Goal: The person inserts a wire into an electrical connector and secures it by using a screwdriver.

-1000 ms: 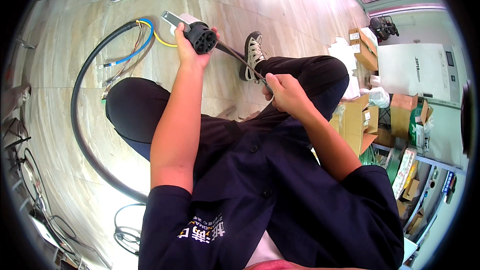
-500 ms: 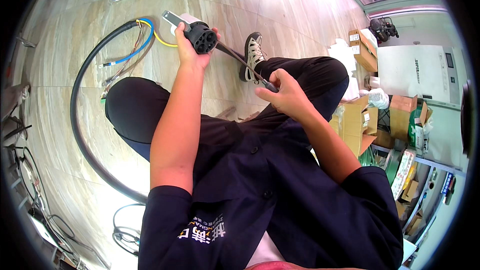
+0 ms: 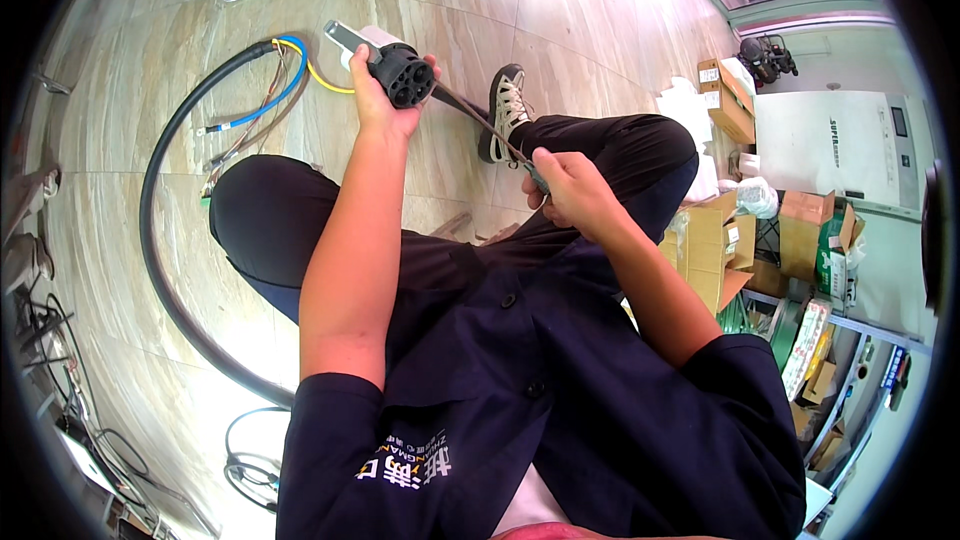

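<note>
The left hand (image 3: 386,108) is clasping a round black-and-white plastic connector (image 3: 407,81) above the floor (image 3: 585,50). The right hand (image 3: 576,190) is gripping a dark long-shafted tool (image 3: 513,149), seemingly turning it, next likely needing steadiness.

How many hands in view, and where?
2. Left hand, upper middle, holding the black round-faced connector; right hand, lower and further right, gripping what looks like a thin-shafted tool. Others could be hidden beyond the dark rim.

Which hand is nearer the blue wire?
Left. The left hand holds the connector, right of the blue wire; the right hand holds a tool, farther right.
</note>
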`<action>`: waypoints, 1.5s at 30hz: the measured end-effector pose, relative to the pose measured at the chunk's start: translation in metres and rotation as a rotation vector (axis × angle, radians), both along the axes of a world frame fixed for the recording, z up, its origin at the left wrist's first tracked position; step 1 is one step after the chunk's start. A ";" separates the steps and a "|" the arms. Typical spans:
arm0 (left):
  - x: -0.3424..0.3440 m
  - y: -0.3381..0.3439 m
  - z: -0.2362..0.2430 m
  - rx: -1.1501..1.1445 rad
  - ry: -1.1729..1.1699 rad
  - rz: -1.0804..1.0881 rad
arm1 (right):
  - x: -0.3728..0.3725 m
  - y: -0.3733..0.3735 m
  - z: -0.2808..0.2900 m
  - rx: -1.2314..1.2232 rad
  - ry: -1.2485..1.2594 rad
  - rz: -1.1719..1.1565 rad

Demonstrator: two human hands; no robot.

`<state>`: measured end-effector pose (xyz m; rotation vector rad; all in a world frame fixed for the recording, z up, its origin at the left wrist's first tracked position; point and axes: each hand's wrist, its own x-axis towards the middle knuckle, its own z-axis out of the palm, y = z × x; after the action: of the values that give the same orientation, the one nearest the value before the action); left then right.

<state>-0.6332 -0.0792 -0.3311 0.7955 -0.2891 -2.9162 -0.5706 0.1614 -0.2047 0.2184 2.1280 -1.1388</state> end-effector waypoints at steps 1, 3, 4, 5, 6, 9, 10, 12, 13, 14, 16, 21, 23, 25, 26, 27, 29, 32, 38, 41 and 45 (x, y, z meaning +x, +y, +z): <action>0.000 0.000 0.000 0.002 0.001 0.001 | 0.000 0.002 -0.003 0.017 0.051 0.041; 0.000 0.000 0.000 0.005 0.003 0.002 | 0.006 0.006 -0.008 0.092 0.315 0.208; -0.001 0.000 0.000 0.007 0.004 0.002 | 0.007 0.006 -0.009 0.114 0.397 0.252; -0.001 0.001 0.001 -0.004 0.001 0.004 | 0.008 0.005 -0.009 0.099 0.377 0.224; -0.001 0.003 0.001 -0.014 -0.002 0.006 | 0.006 0.005 -0.006 0.066 0.284 0.165; 0.001 -0.001 -0.002 -0.036 -0.003 0.013 | -0.001 -0.003 0.005 -0.069 -0.136 -0.080; 0.000 -0.001 -0.001 -0.033 0.001 0.011 | 0.000 -0.002 0.003 -0.022 -0.027 -0.010; 0.000 0.000 -0.001 -0.009 0.010 0.001 | 0.003 0.003 -0.005 0.056 0.182 0.120; -0.001 0.000 -0.001 0.004 0.014 -0.004 | 0.005 0.005 -0.009 0.095 0.285 0.174; -0.001 0.001 -0.001 0.001 0.014 -0.004 | 0.007 0.007 -0.011 0.119 0.379 0.217; -0.002 0.002 -0.001 -0.011 0.014 0.001 | 0.005 0.007 -0.009 0.084 0.310 0.150; 0.000 -0.001 -0.001 -0.012 0.014 0.014 | -0.001 -0.003 0.006 -0.018 -0.034 -0.035; 0.000 0.000 -0.001 -0.005 0.015 0.011 | 0.003 0.008 -0.009 0.087 0.288 0.167; -0.001 0.000 -0.001 0.004 0.008 0.005 | 0.006 0.007 -0.012 0.120 0.390 0.209; 0.000 0.000 -0.001 0.004 0.006 0.004 | 0.007 0.002 -0.008 0.101 0.330 0.152; 0.000 -0.001 -0.002 0.004 0.004 0.002 | 0.007 -0.004 -0.003 0.082 0.270 0.095; 0.001 -0.002 -0.002 -0.001 0.011 0.002 | 0.001 -0.004 0.005 -0.032 0.017 -0.029; -0.001 -0.002 -0.005 0.003 0.017 -0.002 | -0.002 0.008 -0.006 -0.005 0.092 0.054; 0.001 -0.002 -0.002 -0.001 -0.005 0.006 | 0.001 -0.008 0.012 0.042 0.032 -0.052; 0.001 -0.001 0.001 0.024 0.010 0.005 | -0.006 0.004 0.001 0.009 -0.062 0.019; 0.002 -0.001 0.002 0.009 -0.009 0.006 | 0.003 0.011 -0.012 0.124 0.237 0.228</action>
<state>-0.6312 -0.0799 -0.3287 0.8096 -0.2734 -2.9111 -0.5679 0.1720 -0.2162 -0.1071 2.3634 -0.9391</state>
